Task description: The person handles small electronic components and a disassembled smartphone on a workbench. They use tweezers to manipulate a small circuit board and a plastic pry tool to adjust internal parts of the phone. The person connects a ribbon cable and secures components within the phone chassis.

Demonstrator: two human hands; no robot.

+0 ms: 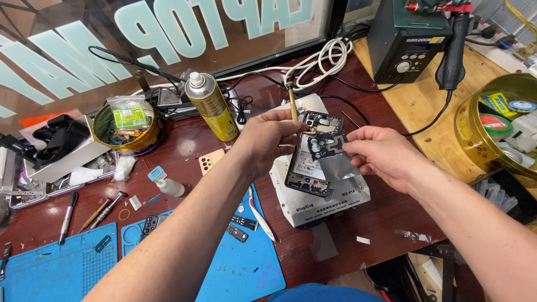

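Evidently, an opened phone (311, 162) was held up off the white heating plate (313, 207) so that its exposed inside faced the camera, and both hands were kept at its upper end. The left hand (268, 137) was closed around a thin brass-coloured tool (293, 100), gripped between thumb and fingertips, with its shaft rising upright just above those fingers and its working end hidden behind them at the phone's top edge. The right hand (380, 154) was pinched on a small black inner cover (329, 144), held just off its fingertips, over the phone's upper part; whether it was fully free of the body could not be told. The phone's long axis ran from the fingers downward and slightly leftward toward the wearer, its camera end being uppermost between the two sets of fingertips. A yellow spray can (211, 106) was stood well beyond the left fingers.
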